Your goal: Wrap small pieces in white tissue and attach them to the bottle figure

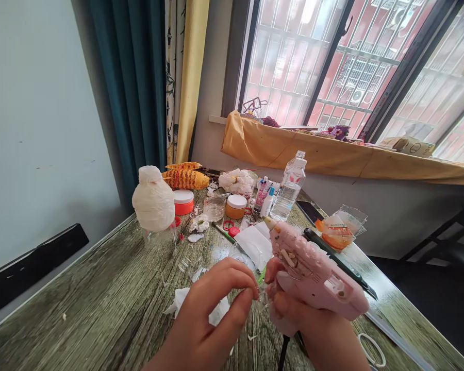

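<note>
Head view: the right hand [290, 309] has the pink hot glue gun [313, 268] clasped firmly, its fingers [274, 301] curled round the grip, nozzle tipped up and away over the wood-grain table [62, 288]; the left hand [209, 314] comes in just beside it, fingers [239, 275] pinched narrow on a small clear piece [261, 301], too small to make out, a sliver of green showing above; behind them, white padding [255, 247] lies on the table; further back, a plastic water bottle [289, 188] stands upright.
</note>
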Tool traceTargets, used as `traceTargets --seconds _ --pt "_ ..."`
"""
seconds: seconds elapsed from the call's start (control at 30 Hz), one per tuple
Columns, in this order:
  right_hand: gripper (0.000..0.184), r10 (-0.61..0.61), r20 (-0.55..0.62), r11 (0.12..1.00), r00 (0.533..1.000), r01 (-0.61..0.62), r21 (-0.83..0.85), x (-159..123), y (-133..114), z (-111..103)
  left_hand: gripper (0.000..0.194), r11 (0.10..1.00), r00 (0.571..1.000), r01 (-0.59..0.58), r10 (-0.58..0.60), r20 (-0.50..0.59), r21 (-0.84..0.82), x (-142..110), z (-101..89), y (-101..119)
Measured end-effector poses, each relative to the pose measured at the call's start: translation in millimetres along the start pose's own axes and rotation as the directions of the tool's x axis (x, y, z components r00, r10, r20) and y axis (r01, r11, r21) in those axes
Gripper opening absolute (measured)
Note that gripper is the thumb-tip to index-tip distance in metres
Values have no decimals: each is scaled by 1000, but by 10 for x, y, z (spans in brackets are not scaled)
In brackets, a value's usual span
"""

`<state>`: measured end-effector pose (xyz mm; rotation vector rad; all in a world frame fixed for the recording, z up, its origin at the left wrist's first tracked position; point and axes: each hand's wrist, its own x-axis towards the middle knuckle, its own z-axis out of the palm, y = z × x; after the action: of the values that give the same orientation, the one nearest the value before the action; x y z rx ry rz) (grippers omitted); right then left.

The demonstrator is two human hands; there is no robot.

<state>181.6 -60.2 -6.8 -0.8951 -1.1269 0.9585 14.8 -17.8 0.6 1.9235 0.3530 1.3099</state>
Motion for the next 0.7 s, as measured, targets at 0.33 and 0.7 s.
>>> traceTargets --seconds 0.33,0.7 --pt "40 -70 36 971 997 76 -228 20 -70 -17 21 1000 997 8 -9 80 14 -33 -2 -15" --pt "42 -51 157 953 986 95 -289 -1 -78 -117 19 997 988 69 -65 140 -27 -39 -48 22"
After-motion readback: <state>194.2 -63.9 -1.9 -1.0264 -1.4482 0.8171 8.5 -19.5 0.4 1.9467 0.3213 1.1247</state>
